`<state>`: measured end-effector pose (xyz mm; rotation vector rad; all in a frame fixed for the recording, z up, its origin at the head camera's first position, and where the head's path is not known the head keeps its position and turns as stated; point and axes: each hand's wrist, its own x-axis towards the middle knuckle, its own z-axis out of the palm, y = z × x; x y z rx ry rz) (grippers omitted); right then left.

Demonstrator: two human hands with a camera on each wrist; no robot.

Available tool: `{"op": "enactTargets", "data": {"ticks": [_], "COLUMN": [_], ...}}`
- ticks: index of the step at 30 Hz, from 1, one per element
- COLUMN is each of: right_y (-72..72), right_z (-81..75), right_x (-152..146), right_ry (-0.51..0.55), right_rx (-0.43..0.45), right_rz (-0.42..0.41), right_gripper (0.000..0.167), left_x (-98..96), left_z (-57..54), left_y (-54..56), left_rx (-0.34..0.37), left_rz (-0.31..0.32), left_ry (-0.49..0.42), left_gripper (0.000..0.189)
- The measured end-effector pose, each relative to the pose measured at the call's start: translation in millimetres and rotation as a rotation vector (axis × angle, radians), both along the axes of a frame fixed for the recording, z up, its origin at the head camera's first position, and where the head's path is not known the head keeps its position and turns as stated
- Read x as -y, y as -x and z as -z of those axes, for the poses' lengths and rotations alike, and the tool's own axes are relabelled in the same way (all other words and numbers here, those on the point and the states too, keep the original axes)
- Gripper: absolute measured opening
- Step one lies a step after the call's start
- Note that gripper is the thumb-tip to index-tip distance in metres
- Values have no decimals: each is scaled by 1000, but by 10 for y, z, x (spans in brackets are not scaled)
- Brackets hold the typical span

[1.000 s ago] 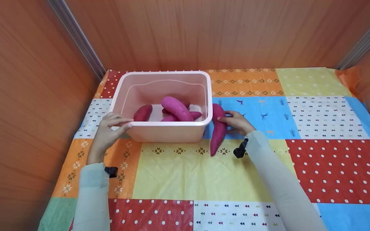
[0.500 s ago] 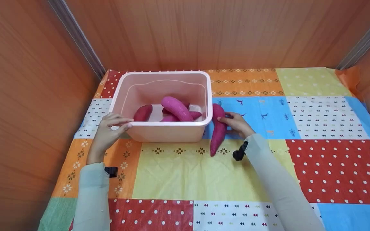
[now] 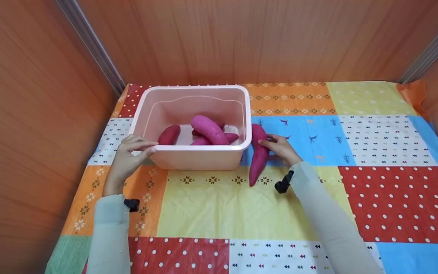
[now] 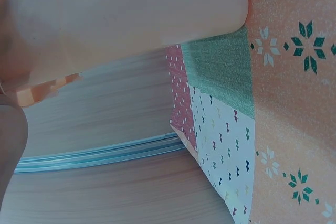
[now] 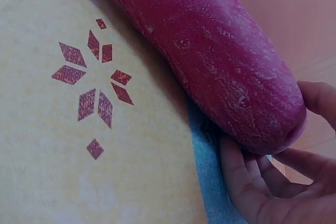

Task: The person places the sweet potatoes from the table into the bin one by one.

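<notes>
A pale pink plastic box stands left of centre in the head view. My left hand pinches its near left rim corner between thumb and fingers; in the left wrist view the box wall fills the upper left. Against the box's right side lies a long purple sweet potato, its thin end toward me. My right hand grips it from the right, thumb on top. In the right wrist view my fingers curl under the sweet potato's thick end.
Inside the box, a bright purple sweet potato crosses over others, and a dark red one lies to the left. A patchwork cloth covers the table. Wood-grain panels close in the back and sides.
My right wrist has dropped slightly toward me while the hand keeps its grip on the sweet potato. The left hand and the box hold still.
</notes>
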<state>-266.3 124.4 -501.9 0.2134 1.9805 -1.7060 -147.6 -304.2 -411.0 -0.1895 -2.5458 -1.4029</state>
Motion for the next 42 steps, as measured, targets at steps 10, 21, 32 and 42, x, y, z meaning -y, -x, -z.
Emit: {"op": "enactTargets", "data": {"ticks": [10, 21, 32, 42], "right_y": [-20, -4, 52, 60], "right_z": [-19, -54, -95, -198], "right_x": [-22, -73, -127, -162], "right_ry": [23, 8, -21, 11], "right_rx": [-5, 10, -11, -29], "right_rz": [-15, -10, -21, -29], "right_gripper": [72, 68, 68, 67], "left_x": [-16, -65, -183, -177], "left_z": [9, -49, -254, -245], "left_y": [-3, -38, -150, -142], "left_rx": [-32, -43, -18, -54], "left_rz": [1, 4, 11, 8], "left_ry": [-11, -18, -29, -12], "left_gripper": [22, 23, 23, 21]}}
